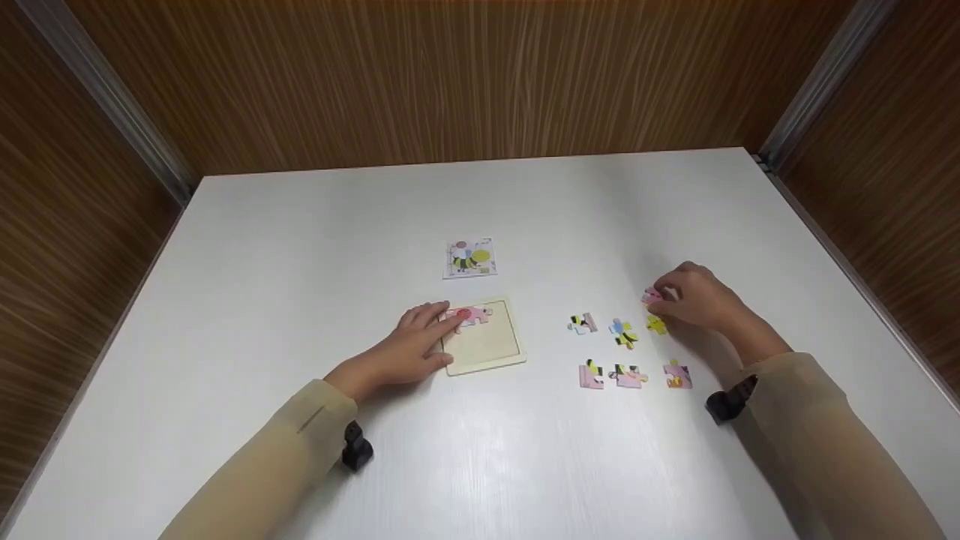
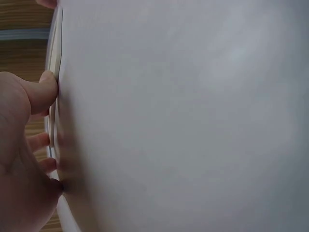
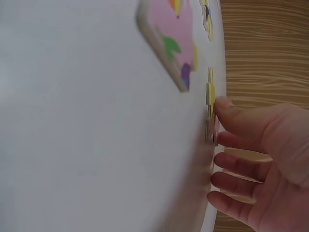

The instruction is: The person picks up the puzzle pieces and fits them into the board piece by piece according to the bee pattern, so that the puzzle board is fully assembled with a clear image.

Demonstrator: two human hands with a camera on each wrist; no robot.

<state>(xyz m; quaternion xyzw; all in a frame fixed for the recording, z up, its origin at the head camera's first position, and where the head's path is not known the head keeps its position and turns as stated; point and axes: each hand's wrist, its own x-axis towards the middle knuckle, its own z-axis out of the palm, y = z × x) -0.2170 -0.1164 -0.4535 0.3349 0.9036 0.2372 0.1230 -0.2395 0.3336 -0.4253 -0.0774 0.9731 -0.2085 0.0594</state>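
Observation:
In the head view my left hand [image 1: 409, 352] rests on the left side of a pale wooden puzzle tray [image 1: 487, 354], fingers spread and thumb at its lower left corner. Its index fingertip touches the joined pink pieces [image 1: 478, 316] along the tray's top. My right hand [image 1: 699, 298] is at the right group of loose pieces, where thumb and index finger pinch a pink puzzle piece [image 1: 651, 295]. Just below that lies a yellow piece [image 1: 656, 324], close to the thumb. The right wrist view shows the thumb and fingers low at the table, pieces edge-on beside them.
Several loose pieces lie right of the tray, among them a blue and yellow piece [image 1: 623, 333] and a pink corner piece [image 1: 677, 374]. A bee picture card [image 1: 470, 259] lies behind the tray. Wood-grain panels [image 1: 480, 82] border the white table [image 1: 330, 247].

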